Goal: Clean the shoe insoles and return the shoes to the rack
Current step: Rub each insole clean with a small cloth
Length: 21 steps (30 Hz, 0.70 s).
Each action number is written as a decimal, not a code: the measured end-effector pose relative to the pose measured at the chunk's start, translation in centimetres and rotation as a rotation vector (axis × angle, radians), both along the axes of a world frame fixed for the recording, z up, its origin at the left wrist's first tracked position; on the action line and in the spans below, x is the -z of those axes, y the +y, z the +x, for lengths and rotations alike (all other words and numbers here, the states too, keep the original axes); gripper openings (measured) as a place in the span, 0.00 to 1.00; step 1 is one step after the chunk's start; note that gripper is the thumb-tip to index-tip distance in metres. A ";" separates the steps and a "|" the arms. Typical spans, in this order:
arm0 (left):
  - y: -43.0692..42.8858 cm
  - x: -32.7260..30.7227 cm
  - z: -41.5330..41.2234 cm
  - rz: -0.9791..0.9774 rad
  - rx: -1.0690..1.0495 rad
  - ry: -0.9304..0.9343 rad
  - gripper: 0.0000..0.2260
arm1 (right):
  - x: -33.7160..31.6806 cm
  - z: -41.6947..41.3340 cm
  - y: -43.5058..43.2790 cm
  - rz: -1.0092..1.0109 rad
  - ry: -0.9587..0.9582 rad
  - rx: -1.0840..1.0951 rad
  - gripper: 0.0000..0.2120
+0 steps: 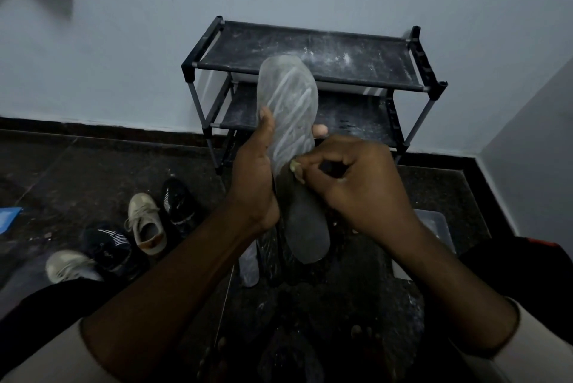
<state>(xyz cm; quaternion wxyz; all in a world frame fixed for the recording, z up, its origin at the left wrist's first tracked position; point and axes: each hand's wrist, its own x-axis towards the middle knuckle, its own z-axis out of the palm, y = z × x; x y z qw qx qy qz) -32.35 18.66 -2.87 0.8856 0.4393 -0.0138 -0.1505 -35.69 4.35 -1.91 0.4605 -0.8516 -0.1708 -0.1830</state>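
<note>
The left hand (254, 184) is closed around the insole (290, 134), thumb on the near edge and fingertips showing past the far edge, holding it up toe-end away from the body in front of the shoe rack (310, 72). The right hand (356, 184) is curled shut with its fingertips pinched against the middle of the insole; a small pale object shows at the fingertips, but what it is cannot be determined. The forward half of the insole carries pale streaks, while the heel half is uniformly dark, so the step in hand is judged to be scrubbing or wiping, about half complete on this piece. To do it well, support the insole from behind with the left fingers, work in overlapping strokes toward the heel, and avoid folding the flexible material. The rack has two dark fabric shelves, both without shoes and both marked with whitish dust or residue. A clear plastic container (434, 227) sits on the floor to the right, mostly hidden by the right forearm; its contents cannot be determined. Four shoes stand on the floor at left: two beige sneakers (147, 224) and two dark sneakers (178, 203), none yet on the rack.
</note>
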 end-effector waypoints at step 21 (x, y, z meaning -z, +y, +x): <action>0.2 -0.6 -0.9 0.020 0.024 0.049 0.27 | -0.6 0.1 0.8 0.102 0.019 -0.176 0.05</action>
